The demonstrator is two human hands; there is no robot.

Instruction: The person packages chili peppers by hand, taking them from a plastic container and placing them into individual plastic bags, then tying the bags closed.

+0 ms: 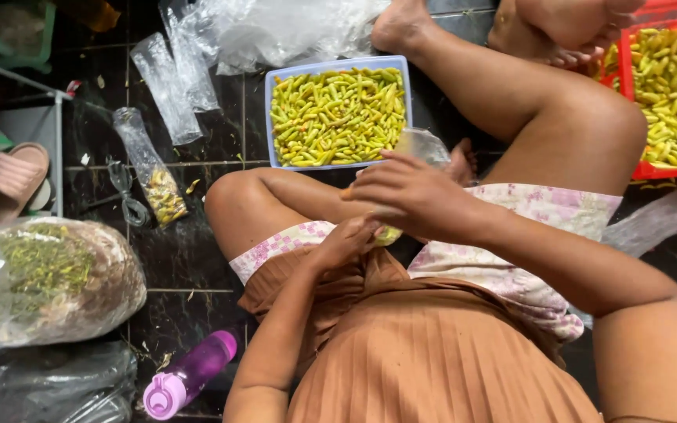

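Both hands, left hand (346, 239) and right hand (409, 192), grip one clear bag (425, 145); two chilli trays (338, 63).

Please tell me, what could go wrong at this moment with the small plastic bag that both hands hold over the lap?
1. The small clear plastic bag is gripped by the right hand and the left hand above the lap; if it tips, the chillies inside may spill on the patterned shorts.
2. The blue rectangular tray of yellow-green chillies lies on the dark tiled floor close to the knee; a leg movement could perhaps knock it.
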